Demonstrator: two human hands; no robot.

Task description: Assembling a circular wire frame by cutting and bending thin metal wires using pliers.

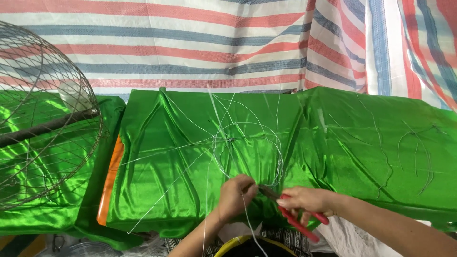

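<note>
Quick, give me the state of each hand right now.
Left hand: closed, pinching the thin wire of the wire frame.
Right hand: closed around the red-handled pliers.

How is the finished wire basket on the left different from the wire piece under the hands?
The wire basket is a dense, rounded mesh; the wire piece is only a few loose spokes and a ring, lying flat. The basket lies untouched, while the left hand holds the piece and the right hand works it with red-handled pliers. Both are thin metal wire on green cloth.
</note>
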